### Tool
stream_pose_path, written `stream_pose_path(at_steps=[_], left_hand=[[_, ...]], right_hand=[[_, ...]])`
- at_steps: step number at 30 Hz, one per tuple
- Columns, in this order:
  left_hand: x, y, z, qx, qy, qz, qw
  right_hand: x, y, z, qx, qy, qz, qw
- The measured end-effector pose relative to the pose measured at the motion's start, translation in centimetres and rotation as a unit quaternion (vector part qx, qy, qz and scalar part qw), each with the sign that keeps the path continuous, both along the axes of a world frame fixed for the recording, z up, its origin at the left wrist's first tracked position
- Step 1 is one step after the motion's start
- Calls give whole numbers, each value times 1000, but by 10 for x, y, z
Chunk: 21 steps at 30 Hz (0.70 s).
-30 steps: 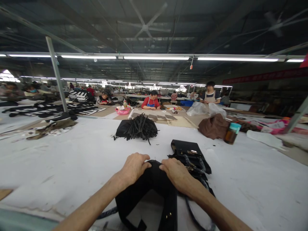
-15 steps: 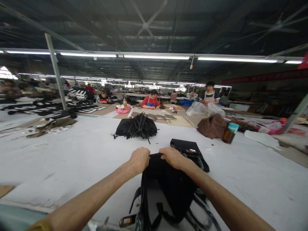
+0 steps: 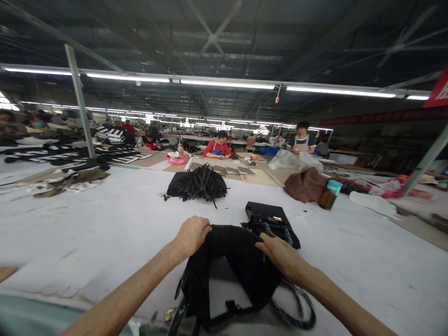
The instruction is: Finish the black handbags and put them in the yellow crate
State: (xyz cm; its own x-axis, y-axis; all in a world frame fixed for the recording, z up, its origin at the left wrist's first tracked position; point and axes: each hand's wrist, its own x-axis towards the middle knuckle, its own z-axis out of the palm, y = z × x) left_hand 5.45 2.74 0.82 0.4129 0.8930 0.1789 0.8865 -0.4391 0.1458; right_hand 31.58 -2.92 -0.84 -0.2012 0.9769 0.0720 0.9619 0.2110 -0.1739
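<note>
Teal-lidded jar (image 3: 329,198) beside brown cloth (image 3: 304,185)

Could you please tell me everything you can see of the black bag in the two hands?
The black bag looks soft and matte, like cloth or thin leather. Its body bends into an open ring, the white table showing through the middle. A narrow strap crosses its near side. The left hand grips its far edge, the right hand its upper right edge. Dark glossy loops lie by its right side; I cannot tell whether they belong to it.
</note>
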Motion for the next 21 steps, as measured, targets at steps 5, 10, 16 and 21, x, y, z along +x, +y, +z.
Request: stream_pose_path(at_steps=[5,10,16,21], left_hand=[[5,-7,3,-9,-53,-10,998],[3,-28,12,-41,-165,11,985],[-21,-78,9,-121,-122,84,981],[-24,-101,0,-81,-65,156,982]], right_hand=[[4,-20,2,-14,116,-47,992],[-3,-18,9,-69,162,-35,984],[-20,-20,9,-57,98,-43,993],[-32,-23,7,-51,47,-72,995]])
